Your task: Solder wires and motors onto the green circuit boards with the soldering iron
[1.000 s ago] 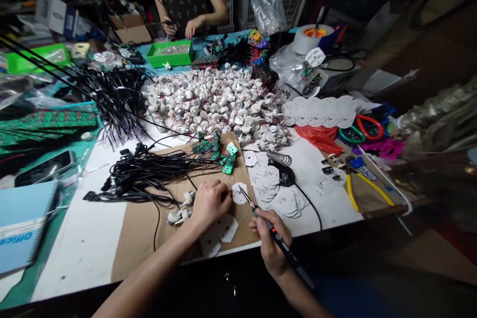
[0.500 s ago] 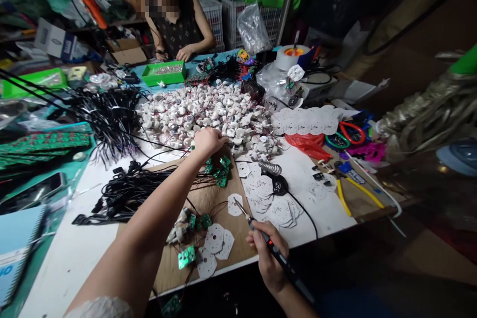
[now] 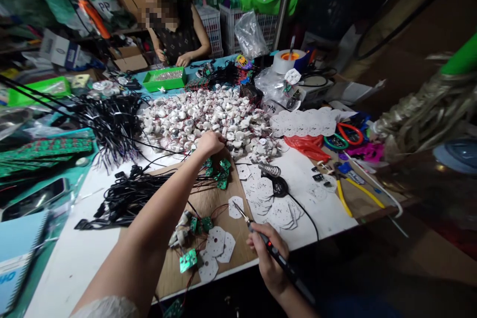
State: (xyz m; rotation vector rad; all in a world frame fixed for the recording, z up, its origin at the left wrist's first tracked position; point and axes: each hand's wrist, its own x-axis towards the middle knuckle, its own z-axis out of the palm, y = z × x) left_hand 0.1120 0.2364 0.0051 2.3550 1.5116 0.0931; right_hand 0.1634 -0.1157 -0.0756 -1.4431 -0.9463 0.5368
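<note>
My right hand [image 3: 269,258] is wrapped round a soldering iron [image 3: 278,257] with a lit red light. The iron's tip points down over a white hexagonal board [image 3: 236,206] on the cardboard [image 3: 223,233]. At the near edge of a heap of small white wired parts [image 3: 194,114], my left hand [image 3: 210,143] reaches in with curled fingers; what they grip is hidden. Just below that hand lie small green circuit boards [image 3: 222,179]. Nearer to me are more white hexagonal boards [image 3: 216,241] and a bright green circuit board [image 3: 188,260] with red wires.
Black cables [image 3: 126,196] lie left of my forearm. A spring iron holder [image 3: 270,169] stands beside stacked white boards [image 3: 283,212]. Yellow-handled pliers [image 3: 359,191] and scissors [image 3: 350,134] lie right. Across the table a person [image 3: 179,35] works behind a green tray [image 3: 164,79].
The view has shifted slightly. My left hand remains at the heap's edge, and the soldering iron stays over the same white board. The person opposite has moved one hand.
</note>
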